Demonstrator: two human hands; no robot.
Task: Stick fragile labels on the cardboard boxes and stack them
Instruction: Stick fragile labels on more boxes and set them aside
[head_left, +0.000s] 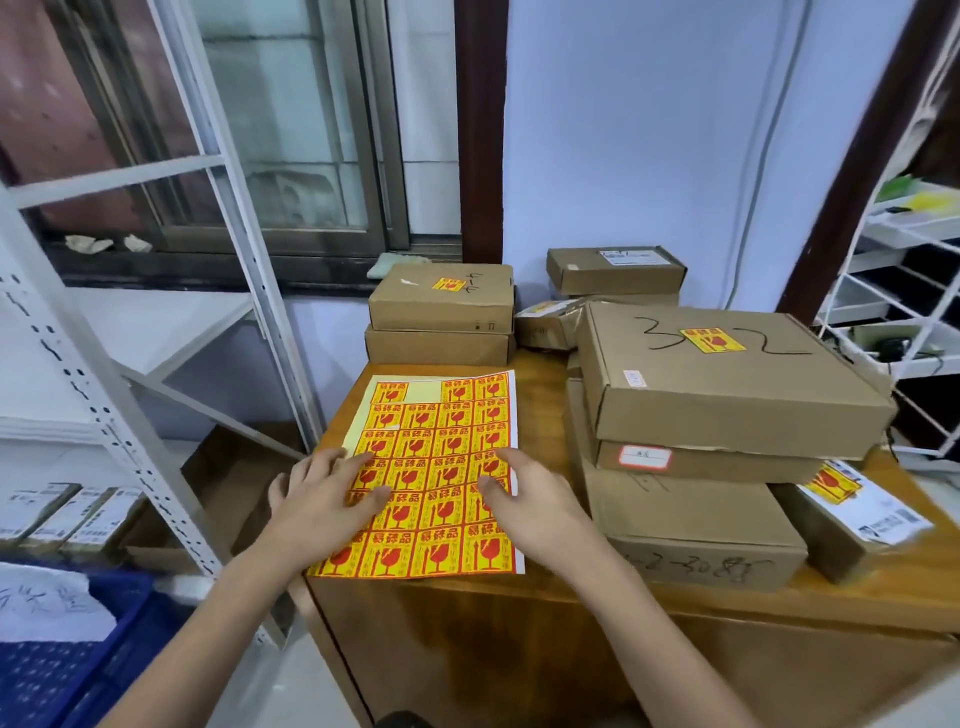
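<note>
A sheet of yellow-and-red fragile labels (431, 452) lies flat on the wooden table (545, 415). My left hand (322, 499) rests with spread fingers on the sheet's left side. Hovering over the sheet's right edge is my right hand (530, 499), fingers relaxed and holding nothing. To the right stands a stack of cardboard boxes; its top box (727, 374) is marked "32" and carries a label. Behind the sheet a two-box stack (441, 306) also has a label on top. A small labelled box (852, 519) sits at the far right.
More boxes (615, 270) stand against the back wall. A white metal shelf (130, 364) rises on the left with a blue crate (67, 649) below it. A white wire rack (904, 291) stands at the right.
</note>
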